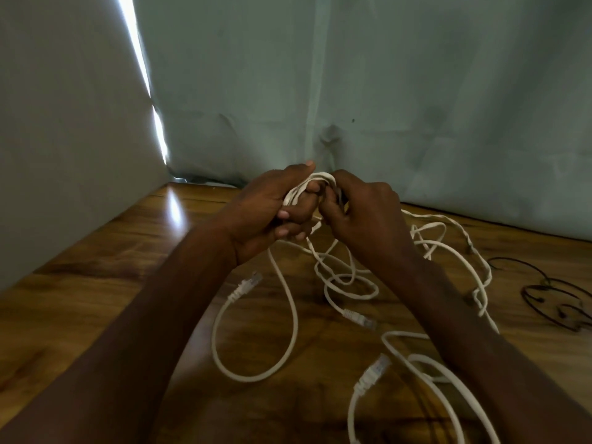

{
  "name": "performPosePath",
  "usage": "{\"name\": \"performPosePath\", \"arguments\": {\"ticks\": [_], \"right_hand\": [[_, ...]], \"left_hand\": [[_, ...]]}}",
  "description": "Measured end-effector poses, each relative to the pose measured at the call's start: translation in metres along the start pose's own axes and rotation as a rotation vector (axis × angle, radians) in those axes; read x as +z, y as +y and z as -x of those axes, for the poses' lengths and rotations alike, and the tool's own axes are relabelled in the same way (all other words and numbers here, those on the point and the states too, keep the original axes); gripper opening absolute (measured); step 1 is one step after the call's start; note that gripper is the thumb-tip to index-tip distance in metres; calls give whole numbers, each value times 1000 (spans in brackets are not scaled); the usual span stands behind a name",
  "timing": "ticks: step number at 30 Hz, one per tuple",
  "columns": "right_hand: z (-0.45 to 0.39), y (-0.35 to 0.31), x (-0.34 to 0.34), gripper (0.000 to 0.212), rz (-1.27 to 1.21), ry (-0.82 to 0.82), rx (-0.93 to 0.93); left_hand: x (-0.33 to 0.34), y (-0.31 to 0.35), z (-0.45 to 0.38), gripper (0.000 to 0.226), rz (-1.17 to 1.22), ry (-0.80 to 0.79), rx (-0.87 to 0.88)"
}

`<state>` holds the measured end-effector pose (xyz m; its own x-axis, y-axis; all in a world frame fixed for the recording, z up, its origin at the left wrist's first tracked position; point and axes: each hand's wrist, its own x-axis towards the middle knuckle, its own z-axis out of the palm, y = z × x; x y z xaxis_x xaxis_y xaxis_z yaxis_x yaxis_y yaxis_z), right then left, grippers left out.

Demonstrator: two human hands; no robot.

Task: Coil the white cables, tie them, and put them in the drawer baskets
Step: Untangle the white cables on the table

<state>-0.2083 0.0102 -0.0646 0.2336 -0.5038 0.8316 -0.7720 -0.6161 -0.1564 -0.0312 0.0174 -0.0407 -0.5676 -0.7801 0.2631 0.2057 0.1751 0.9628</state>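
Both hands, left hand [266, 209] and right hand [362, 213], gripped a small white cable coil [315, 181] above the brown wooden tabletop [96, 283] (loose white network cables [291, 315] sprawled underneath), close to the grey-green curtain [384, 91].

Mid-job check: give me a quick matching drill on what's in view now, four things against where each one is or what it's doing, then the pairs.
Things:
1. left hand
2. right hand
3. black wire
4. loose connector

States or places:
A. lies on the wooden table, far right
B. grips the small white coil from the left side
C. lies on the table below the left wrist, on a cable end
D. pinches the coil from the right side

Pairs: 1-B, 2-D, 3-A, 4-C
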Motion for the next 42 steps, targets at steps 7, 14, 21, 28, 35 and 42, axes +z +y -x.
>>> {"name": "performPosePath", "arguments": {"ticks": [7,14,21,28,35,42], "right_hand": [[-4,-14,-12,25,-1185,-204,676],[-5,-6,-7,26,-1078,-11,741],[-3,0,-10,35,-791,-105,520],[14,-7,10,10,-266,-400,66],[8,-2,9,42,-238,-484,-134],[4,-17,3,12,-313,-296,-263]], "left_hand": [[-11,0,2,43,221,41,30],[-7,-4,-2,34,464,-184,54],[-22,0,0,37,621,-112,203],[-28,-5,-3,32,585,265,364],[-13,-4,-8,37,-65,523,369],[-17,-15,-2,34,-805,553,424]]}}
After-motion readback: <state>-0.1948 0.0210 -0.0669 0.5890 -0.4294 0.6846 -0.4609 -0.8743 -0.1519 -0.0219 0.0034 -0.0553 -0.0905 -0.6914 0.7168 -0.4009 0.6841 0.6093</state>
